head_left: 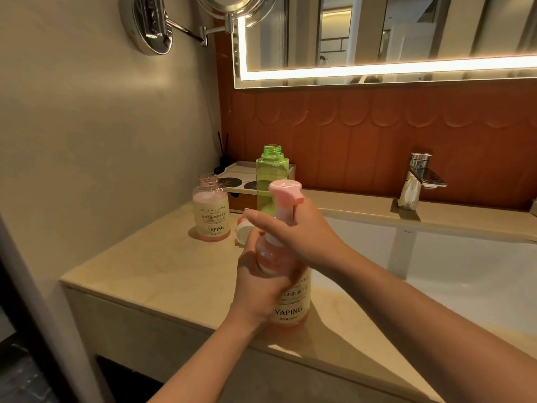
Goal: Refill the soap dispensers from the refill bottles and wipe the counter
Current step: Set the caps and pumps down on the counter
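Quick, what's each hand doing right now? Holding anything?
Left hand: fingers curled round the pink dispenser bottle, holding it upright.
Right hand: grips that bottle's pump at the neck, index finger sticking out.

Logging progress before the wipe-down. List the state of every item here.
pink pump dispenser: upright, pump on
left hand: grips dispenser body
right hand: grips pump neck
small pink bottle: uncapped, upright
green bottle: uncapped, upright
white cap: off, lying on counter
faucet: no water running
mirror light: lit
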A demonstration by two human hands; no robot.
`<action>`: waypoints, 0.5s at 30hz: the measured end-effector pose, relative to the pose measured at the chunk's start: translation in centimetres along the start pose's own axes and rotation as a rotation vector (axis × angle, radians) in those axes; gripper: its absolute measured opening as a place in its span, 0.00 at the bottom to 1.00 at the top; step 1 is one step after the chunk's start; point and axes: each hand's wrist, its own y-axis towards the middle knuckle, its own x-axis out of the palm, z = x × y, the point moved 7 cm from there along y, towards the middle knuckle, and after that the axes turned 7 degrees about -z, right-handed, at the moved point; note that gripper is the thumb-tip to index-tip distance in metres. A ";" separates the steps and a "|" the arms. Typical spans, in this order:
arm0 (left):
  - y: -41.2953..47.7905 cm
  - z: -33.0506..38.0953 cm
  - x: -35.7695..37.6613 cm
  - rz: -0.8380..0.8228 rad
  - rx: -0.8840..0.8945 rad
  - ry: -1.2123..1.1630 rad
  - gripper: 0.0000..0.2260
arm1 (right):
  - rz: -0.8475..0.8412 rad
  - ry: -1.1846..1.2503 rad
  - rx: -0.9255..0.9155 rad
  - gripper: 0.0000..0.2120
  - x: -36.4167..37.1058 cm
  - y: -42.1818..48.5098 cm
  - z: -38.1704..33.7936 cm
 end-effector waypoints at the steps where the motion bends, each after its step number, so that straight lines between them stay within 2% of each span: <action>1: 0.0 0.1 0.0 0.000 0.007 0.009 0.28 | -0.027 0.053 -0.004 0.25 0.1 -0.2 0.0; 5: -0.2 0.3 0.0 -0.005 0.023 0.016 0.27 | -0.212 0.194 -0.016 0.07 0.1 -1.6 -0.5; 9: -0.2 0.3 0.0 -0.024 0.006 -0.012 0.27 | -0.330 0.107 -0.045 0.04 -0.5 -2.4 -0.6; 11: -0.2 0.4 0.1 -0.040 0.014 -0.013 0.28 | -0.305 -0.024 -0.089 0.07 -0.8 -2.2 -0.8; 15: -0.2 0.5 0.1 -0.092 -0.002 -0.047 0.27 | -0.111 -0.237 -0.131 0.11 -1.8 -1.8 -1.5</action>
